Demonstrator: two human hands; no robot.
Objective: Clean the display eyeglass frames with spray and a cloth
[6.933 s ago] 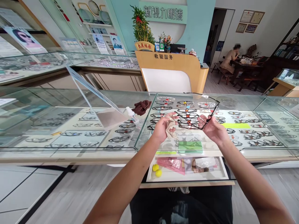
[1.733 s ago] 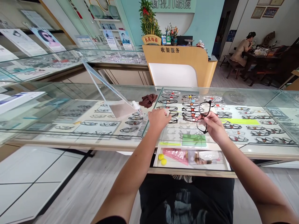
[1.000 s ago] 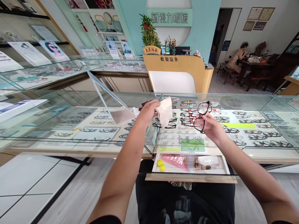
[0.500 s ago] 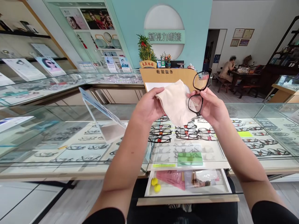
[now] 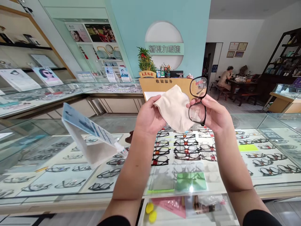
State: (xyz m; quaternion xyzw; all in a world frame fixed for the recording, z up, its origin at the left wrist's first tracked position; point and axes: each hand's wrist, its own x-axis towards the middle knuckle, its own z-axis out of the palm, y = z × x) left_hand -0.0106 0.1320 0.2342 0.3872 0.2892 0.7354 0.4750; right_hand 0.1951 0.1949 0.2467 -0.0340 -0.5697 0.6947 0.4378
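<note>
A cream cloth [image 5: 175,108] with a zigzag edge hangs spread in front of me, its left side gripped by my left hand [image 5: 150,117]. My right hand [image 5: 215,113] holds black-framed glasses [image 5: 198,97] turned upright, one lens above the other, with fingers around the bridge. The cloth's right edge meets the lower lens and the fingertips of my right hand. Both hands are raised over the glass counter, and the cloth covers part of the displayed frames.
Rows of eyeglasses [image 5: 187,149] lie inside the glass counter. A folded sign [image 5: 89,131] and a small white bottle [image 5: 121,150] stand at the left. An open drawer [image 5: 171,221] is below. One person [image 5: 225,78] sits far back on the right.
The whole view has tilted up and shifted closer to the counter. The glasses have turned slightly, with their lenses facing me more. Both hands keep their holds.
</note>
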